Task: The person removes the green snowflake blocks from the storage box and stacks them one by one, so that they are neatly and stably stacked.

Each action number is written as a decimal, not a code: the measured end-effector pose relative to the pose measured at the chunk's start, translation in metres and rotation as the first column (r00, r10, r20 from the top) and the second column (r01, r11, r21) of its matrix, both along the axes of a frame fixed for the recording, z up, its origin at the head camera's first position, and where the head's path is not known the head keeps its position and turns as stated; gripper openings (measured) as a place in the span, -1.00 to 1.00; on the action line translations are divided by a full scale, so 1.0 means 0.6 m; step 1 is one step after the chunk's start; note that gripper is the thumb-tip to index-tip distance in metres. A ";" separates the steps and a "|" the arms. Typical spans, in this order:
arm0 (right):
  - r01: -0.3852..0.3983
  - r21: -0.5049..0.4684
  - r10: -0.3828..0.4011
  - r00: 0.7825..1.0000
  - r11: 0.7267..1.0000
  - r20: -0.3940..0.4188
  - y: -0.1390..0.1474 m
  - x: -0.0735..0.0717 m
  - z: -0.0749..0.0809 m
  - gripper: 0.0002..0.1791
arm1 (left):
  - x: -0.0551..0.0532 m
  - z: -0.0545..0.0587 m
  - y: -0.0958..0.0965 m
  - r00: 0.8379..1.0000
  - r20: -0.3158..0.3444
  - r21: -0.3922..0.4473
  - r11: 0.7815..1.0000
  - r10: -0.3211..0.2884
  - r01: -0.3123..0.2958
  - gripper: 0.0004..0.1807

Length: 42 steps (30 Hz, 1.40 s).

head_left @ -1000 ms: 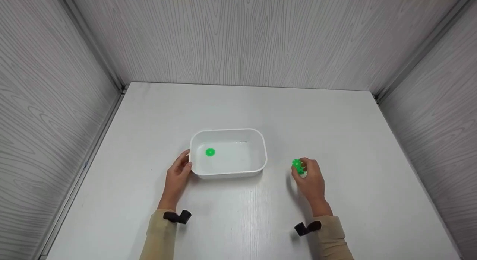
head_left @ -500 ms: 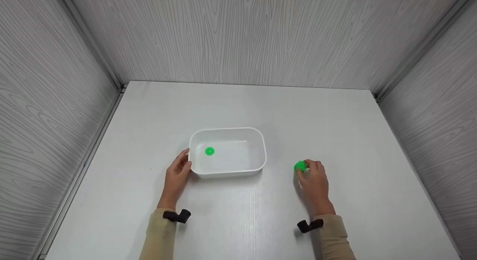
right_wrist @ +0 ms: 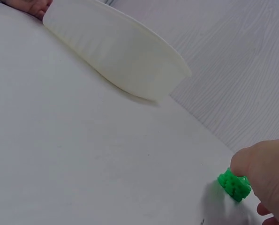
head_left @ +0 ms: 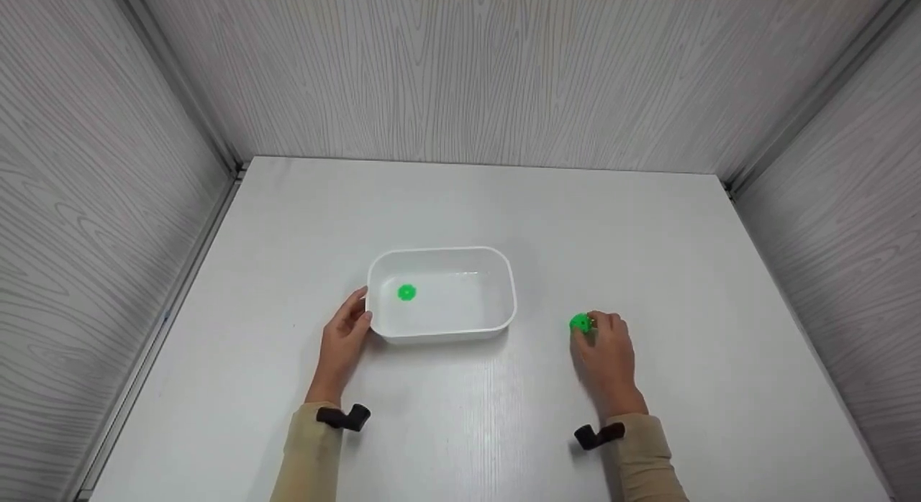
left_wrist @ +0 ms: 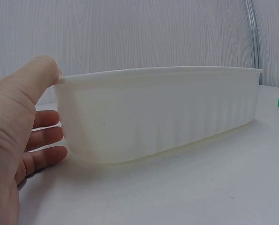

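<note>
In the head view a white plastic tub (head_left: 460, 300) stands mid-table, with a small green flower-shaped disc (head_left: 406, 292) on its floor toward the left. My left hand (head_left: 342, 349) holds the tub's left end; in the left wrist view its thumb lies at the rim and its fingers rest against the wall below. To the right of the tub, my right hand (head_left: 606, 354) pinches a green notched plastic piece (head_left: 580, 323) between thumb and fingers. The right wrist view shows this green piece (right_wrist: 235, 184) low over the table, partly hidden by the thumb.
The white tabletop (head_left: 460, 207) ends at a grey wood-grain back wall (head_left: 460, 78). Similar panels rise at the left (head_left: 86, 221) and right (head_left: 849, 200). A black wrist camera (head_left: 344, 418) is strapped to the left sleeve, another black camera (head_left: 599, 436) to the right.
My right hand has shifted slightly right and toward the table's near side, and the green piece in its fingers has turned. The left hand and tub have stayed in place.
</note>
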State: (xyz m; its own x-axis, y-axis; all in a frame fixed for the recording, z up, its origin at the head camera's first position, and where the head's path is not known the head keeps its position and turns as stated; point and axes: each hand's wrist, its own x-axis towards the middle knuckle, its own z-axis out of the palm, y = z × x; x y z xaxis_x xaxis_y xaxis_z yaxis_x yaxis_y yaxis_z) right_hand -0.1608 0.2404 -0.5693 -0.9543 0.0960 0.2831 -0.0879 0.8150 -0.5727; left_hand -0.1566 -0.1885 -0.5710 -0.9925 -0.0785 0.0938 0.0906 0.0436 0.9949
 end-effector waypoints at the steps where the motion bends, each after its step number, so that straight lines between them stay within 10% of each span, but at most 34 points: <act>1: 0.003 0.004 -0.003 1.000 1.000 0.003 0.000 0.000 -0.001 -0.65 | -0.003 -0.007 -0.002 1.000 -0.001 0.002 1.000 0.002 -0.002 -0.51; 17: 0.045 0.005 -0.045 0.998 0.999 0.050 -0.001 0.004 -0.014 -0.59 | -0.007 -0.026 -0.001 0.999 0.026 0.005 0.999 0.037 -0.037 -0.52; 26: 0.055 -0.036 -0.052 0.995 0.998 0.084 -0.003 0.009 0.001 -0.53 | -0.005 -0.006 -0.002 0.998 0.054 0.013 1.000 0.017 -0.018 -0.51; 42: -0.066 0.061 0.078 0.972 0.996 -0.220 -0.015 0.000 0.009 -0.66 | 0.007 0.022 0.008 0.999 0.029 0.004 1.000 0.015 -0.016 -0.50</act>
